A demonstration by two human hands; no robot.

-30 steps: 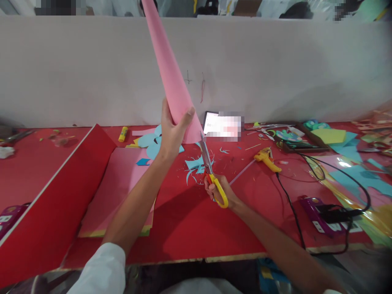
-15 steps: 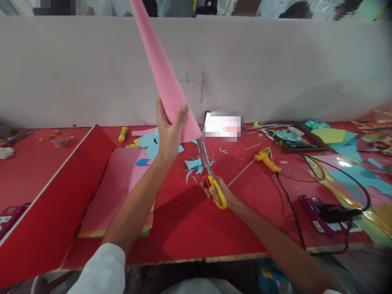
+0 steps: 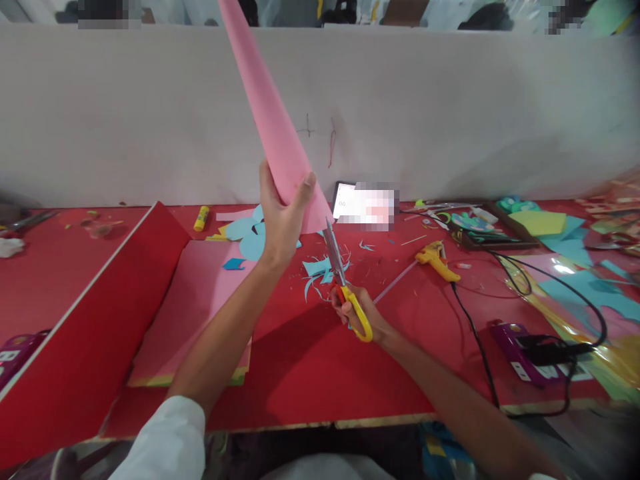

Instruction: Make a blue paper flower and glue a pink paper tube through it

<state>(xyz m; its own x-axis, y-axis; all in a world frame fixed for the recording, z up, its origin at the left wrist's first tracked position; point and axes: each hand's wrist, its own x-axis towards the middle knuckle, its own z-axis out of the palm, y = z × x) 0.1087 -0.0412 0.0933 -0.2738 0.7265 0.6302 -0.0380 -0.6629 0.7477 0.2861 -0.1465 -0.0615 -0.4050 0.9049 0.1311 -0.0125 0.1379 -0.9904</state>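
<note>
My left hand (image 3: 283,220) is wrapped round the wide lower end of a pink paper cone (image 3: 273,120), thumb across its front. The cone leans up and to the left, its narrow end cut off by the top of the picture. In my right hand (image 3: 363,310) is a pair of scissors (image 3: 340,267) with yellow and red handles. Their blades point up, with the tips at the cone's lower right corner; whether they bite into the paper I cannot make out. Beneath the blades lie blue paper scraps (image 3: 320,268) on the red table (image 3: 320,373).
A yellow glue gun (image 3: 437,261) with a black cable lies to the right, near a purple box (image 3: 530,357). Pink sheets (image 3: 190,307) are stacked beside a red upright panel (image 3: 115,300). A glue stick (image 3: 201,219) and a lit phone (image 3: 365,203) lie towards the white wall (image 3: 200,120).
My left hand and the paper cone have shifted slightly to the right. The scissors stay in my right hand, their tips still at the cone's lower corner.
</note>
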